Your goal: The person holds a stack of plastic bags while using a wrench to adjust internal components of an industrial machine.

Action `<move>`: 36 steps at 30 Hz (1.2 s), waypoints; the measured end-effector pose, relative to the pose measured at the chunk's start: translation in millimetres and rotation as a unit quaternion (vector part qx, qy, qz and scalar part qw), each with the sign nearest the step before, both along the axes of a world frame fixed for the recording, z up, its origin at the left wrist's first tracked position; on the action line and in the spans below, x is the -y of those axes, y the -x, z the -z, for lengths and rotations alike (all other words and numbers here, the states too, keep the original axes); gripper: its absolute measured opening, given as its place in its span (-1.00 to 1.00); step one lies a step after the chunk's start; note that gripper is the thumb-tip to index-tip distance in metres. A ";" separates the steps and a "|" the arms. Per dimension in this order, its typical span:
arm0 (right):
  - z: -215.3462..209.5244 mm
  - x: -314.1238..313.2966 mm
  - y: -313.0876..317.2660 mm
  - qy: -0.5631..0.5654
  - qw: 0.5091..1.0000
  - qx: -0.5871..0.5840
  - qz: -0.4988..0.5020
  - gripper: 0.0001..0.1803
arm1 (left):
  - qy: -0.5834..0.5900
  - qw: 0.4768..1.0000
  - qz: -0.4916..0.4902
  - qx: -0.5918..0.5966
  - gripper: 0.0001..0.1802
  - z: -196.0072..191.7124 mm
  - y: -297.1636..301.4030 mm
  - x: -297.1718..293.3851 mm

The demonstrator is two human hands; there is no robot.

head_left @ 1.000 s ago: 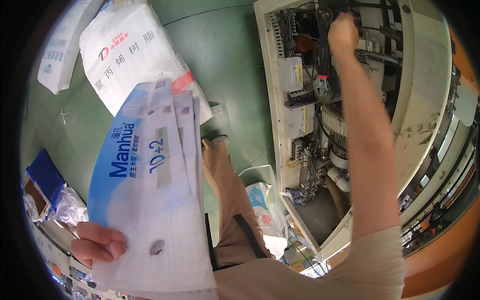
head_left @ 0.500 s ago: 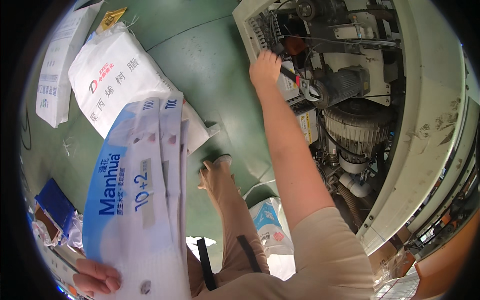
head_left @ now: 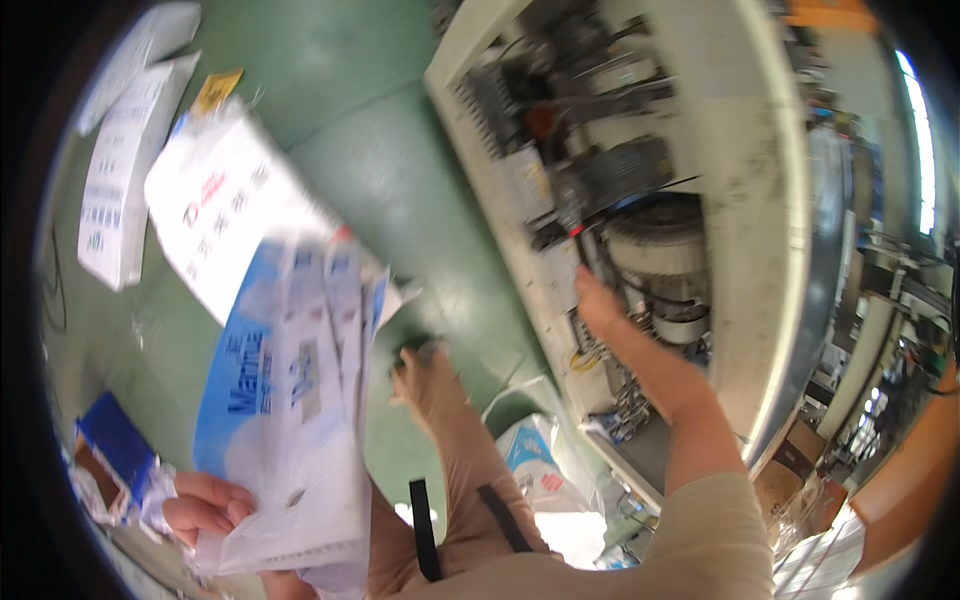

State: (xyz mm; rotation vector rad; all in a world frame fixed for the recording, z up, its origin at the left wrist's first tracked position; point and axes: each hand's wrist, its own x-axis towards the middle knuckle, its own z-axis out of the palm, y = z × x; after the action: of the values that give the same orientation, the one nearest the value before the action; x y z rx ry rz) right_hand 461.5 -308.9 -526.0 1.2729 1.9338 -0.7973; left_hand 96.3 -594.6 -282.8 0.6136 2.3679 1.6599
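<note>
My left hand [head_left: 205, 508], fingers closed, grips the lower part of several printed plastic packaging bags [head_left: 300, 390]. These are white and blue, fanned at the top, and cover part of the white sack behind them. My right hand [head_left: 598, 302] reaches into the open machine housing at the right. It is wrapped round the dark handle of an adjustable wrench [head_left: 570, 205] with a red band. The wrench's head points away from me, near the grey motor [head_left: 625, 175]. Motion blur hides whether the jaws touch anything.
A printed white sack [head_left: 215, 195] lies on the green floor at the far left, beside another white package [head_left: 125, 170]. A blue box [head_left: 112, 432] stands at the left. The machine's pale frame [head_left: 755, 200] edges the cavity, where a ribbed blower [head_left: 655, 240] sits. Another bag [head_left: 540, 455] lies near my legs.
My right hand has drawn back toward me with the wrench, away from the motor's end. The bags in my left hand have shifted slightly, and the view has turned.
</note>
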 end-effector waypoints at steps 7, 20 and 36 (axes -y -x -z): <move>-70.8 -1.3 6.8 -0.278 0.763 0.129 -0.570 -0.36 | -0.044 0.996 0.075 -0.016 -0.76 -12.5 6.5 6.2; 34.2 19.1 3.2 -0.539 0.840 0.061 -0.031 -0.52 | -0.103 0.989 0.092 -0.047 -0.73 -6.0 19.0 0.6; 38.6 -26.5 -4.9 -0.422 0.906 0.017 0.031 -0.75 | 0.085 0.991 0.041 -0.096 -0.55 19.1 46.1 15.2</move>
State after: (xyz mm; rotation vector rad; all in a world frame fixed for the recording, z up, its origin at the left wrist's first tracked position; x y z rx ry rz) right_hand 466.4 -282.4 -564.6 1.8110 2.3042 0.0985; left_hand 50.2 -609.8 -301.9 0.8604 2.5449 1.4030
